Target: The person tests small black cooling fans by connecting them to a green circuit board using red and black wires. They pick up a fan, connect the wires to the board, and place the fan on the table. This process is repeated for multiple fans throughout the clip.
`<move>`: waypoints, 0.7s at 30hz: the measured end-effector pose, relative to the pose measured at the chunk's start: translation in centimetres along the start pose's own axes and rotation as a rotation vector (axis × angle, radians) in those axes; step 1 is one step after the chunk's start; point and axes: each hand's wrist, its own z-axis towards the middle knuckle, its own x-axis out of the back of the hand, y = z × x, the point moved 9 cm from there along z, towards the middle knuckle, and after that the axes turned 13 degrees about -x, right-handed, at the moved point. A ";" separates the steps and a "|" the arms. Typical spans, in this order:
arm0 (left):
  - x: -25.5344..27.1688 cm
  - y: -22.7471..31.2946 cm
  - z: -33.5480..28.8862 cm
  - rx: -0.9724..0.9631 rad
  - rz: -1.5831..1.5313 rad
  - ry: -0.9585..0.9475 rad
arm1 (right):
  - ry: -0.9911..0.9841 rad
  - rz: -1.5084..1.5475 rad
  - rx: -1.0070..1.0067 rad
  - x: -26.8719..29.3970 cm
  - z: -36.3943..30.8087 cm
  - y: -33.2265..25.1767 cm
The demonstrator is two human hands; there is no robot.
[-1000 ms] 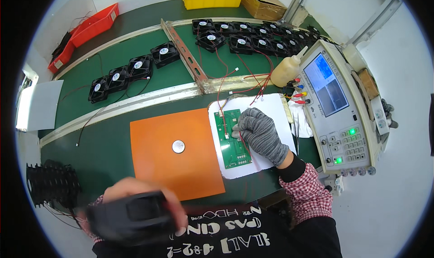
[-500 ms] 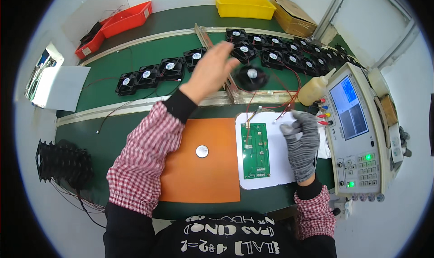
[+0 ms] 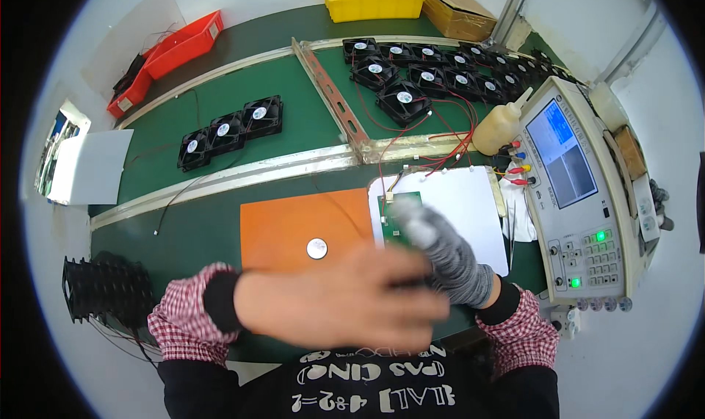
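Observation:
My left hand (image 3: pixel 345 301), bare and smeared by motion, reaches across the near edge of the orange mat (image 3: pixel 286 217). A dark object, apparently a black fan, shows in part under its fingers; the rest is hidden. A thin dark wire trails over the mat. My right hand (image 3: pixel 452 257), in a grey striped glove, lies over the green circuit board (image 3: pixel 391 206) and covers much of it. Its fingertips are blurred, so its grip does not show. Beneath the board is a white pad (image 3: pixel 470 206). A round silvery disc (image 3: pixel 316 248) rests on the mat.
Three black fans (image 3: pixel 225 129) stand left of a metal rail (image 3: pixel 334 88); several more (image 3: pixel 404 99) sit to its right with red wires. A test instrument (image 3: pixel 580 191) and a squeeze bottle (image 3: pixel 499 127) stand right. Stacked fans (image 3: pixel 106 287) lie left. Behind are red bins (image 3: pixel 183 44) and a yellow bin (image 3: pixel 373 0).
My left hand has come back from the fans toward my body, and one fan is gone from the left row. My right hand has moved left over the board. The blurred fan now sits still.

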 end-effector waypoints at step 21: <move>0.9 -0.5 -6.1 0.265 0.111 -0.062 | -0.181 -0.284 -0.053 0.4 -0.3 -0.2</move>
